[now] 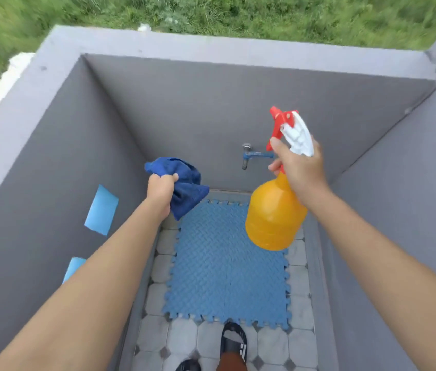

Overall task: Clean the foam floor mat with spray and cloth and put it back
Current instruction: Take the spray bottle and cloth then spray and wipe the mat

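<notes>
The foam mat (pixel 227 263) lies flat on the tiled floor (pixel 158 330), w/ its far edge near the back wall under the tap (pixel 246 156), and its near edge just ahead of the person's sandal (pixel 234 341). It fills most of the floor between the two side walls, leaving thin strips of tile along each side. It's probably still in its usual spot, not yet lifted or sprayed, so the job looks to be at the start.

Both tools are held up over the mat, prob. so they're ready to go as soon as the person bends down. The left hand (pixel 160 192) has its fingers curled tight round a bunched blue cloth (pixel 184 188), w/ the loose end hanging down to the right. The right hand (pixel 300 167) wraps the neck of the orange spray bottle (pixel 275 218), the forefinger up by the red trigger (pixel 275 132) and the nozzle aimed at the back wall, not at the mat.

Both arms are stretched well forward, almost straight, w/ the hands well apart at about chest level. The bottle hangs tilted, base toward the mat. The nozzle would need tipping down before spraying.
</notes>
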Demonstrator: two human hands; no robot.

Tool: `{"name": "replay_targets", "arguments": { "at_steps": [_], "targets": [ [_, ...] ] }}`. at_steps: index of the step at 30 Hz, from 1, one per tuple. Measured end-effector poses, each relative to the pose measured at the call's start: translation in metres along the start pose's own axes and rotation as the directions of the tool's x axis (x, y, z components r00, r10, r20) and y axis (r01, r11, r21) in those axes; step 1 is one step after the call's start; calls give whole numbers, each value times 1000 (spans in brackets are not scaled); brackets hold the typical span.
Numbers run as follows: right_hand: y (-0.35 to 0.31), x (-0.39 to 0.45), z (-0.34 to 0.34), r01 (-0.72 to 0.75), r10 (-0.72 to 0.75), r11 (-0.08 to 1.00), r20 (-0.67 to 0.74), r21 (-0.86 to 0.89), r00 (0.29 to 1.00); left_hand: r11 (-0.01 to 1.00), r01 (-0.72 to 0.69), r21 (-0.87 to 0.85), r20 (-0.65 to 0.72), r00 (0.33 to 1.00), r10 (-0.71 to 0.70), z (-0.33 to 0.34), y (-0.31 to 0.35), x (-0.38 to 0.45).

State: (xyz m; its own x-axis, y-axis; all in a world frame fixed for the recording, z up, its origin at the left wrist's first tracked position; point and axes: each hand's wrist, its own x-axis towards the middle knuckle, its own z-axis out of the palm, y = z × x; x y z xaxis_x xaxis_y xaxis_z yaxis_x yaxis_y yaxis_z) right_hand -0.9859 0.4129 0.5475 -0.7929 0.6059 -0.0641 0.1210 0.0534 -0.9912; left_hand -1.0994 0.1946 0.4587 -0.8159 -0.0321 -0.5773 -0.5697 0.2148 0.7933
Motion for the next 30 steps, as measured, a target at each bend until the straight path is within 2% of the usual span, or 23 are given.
{"name": "replay_targets", "arguments": {
  "at_steps": [3, 5, 8, 14, 21, 27, 30],
  "targets": [
    [71, -52, 17, -208, 231, 966, 146, -153, 962, 999, 20, 26, 50, 999, -21, -22, -66, 11],
    [132, -86, 31, -293, 346, 921, 192, -258, 918, 1000, 9, 19, 69, 998, -10, -35, -116, 20],
    [231, -119, 49, -360, 436, 873, 195, -329, 878, 1000, 4, 7, 79, 997, -5, -47, -187, 42],
    [403, -162, 64, -455, 505, 838, 114, -302, 855, 998, 69, 11, 160, 985, -70, -50, -305, 76],
    [486, -162, 84, -483, 565, 790, 142, -378, 813, 991, 135, -25, 121, 984, -131, -28, -368, 114],
    [518, -149, 95, -475, 547, 774, 65, -418, 834, 998, 65, -9, 130, 990, -64, -17, -384, 156],
    [541, -134, 96, -485, 570, 777, 124, -402, 812, 1000, 12, 15, 105, 994, -13, -4, -391, 189]
  ]
}}
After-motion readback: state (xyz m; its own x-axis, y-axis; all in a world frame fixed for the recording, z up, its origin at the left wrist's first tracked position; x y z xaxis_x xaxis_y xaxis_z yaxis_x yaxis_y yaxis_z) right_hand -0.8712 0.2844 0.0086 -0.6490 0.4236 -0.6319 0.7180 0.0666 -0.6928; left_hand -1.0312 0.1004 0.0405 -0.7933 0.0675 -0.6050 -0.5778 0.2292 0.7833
